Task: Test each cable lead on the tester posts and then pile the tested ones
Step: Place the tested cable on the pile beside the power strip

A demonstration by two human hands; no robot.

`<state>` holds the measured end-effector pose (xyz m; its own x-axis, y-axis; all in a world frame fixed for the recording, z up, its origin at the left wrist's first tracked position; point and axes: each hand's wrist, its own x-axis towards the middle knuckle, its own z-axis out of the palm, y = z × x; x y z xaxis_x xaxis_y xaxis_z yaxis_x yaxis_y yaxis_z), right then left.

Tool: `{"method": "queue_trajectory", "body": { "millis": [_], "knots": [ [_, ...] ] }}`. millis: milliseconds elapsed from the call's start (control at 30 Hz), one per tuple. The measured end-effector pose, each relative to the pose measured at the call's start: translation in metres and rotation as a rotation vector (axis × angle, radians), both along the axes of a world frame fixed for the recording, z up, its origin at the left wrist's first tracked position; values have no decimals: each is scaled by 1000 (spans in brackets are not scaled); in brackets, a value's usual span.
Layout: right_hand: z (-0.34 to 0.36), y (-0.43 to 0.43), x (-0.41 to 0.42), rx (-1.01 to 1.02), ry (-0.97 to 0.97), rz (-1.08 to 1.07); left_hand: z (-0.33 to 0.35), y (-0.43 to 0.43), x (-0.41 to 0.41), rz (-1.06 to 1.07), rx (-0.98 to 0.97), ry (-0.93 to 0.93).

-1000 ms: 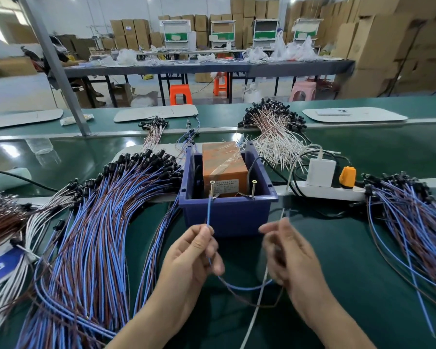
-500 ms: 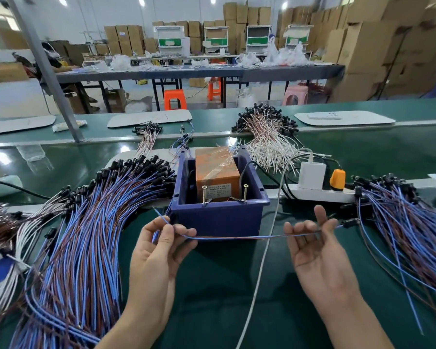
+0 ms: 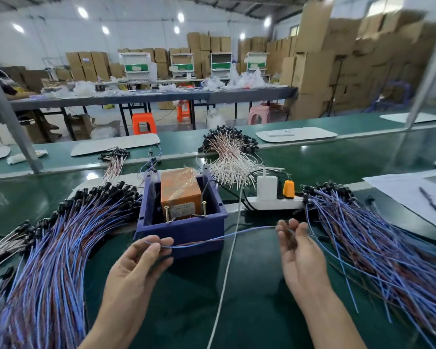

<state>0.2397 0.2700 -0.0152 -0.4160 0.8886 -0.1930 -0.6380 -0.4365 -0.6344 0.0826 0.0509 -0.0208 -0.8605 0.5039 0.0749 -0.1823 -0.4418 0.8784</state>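
Now both forearms reach forward over the dark green desk (image 3: 249,306), well apart, with a thin blue-and-brown cable lead (image 3: 252,230) stretched between them just in front of the dark blue plastic bin (image 3: 181,231). The left hand (image 3: 139,263) sits thumb side up, and its thumb and fingers (image 3: 161,241) pinch one end of the lead while the remaining fingers are loosely curled below. The right hand (image 3: 300,253) is turned palm up and tilted inward. Its fingers curl together over the lead near its other end, beside the heap of blue and brown leads on the right (image 3: 368,248). How firmly they grip cannot be told.

Inside the bin stands an orange taped box (image 3: 180,190), with two upright brass posts (image 3: 166,214) at its near edge. The lead hangs clear of them. A larger fan of blue and brown leads with black plugs (image 3: 61,248) covers the desk to the left. Behind the bin are a white power strip (image 3: 275,204) and a bundle of white leads (image 3: 232,157). A white cord (image 3: 227,273) runs between the hands toward the viewer.
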Motion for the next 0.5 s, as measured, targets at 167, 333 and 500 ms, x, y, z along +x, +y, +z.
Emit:
{"method": "queue_trajectory", "body": {
  "millis": [167,333,500],
  "knots": [
    [54,39,40,117,48,-116,0,41,35,-169,-212,146],
    [131,90,74,325,-43,-312,10,112,100,-507,-400,326],
    [183,133,82,917,-660,-597,27,164,176,-930,-540,790]
  ]
}}
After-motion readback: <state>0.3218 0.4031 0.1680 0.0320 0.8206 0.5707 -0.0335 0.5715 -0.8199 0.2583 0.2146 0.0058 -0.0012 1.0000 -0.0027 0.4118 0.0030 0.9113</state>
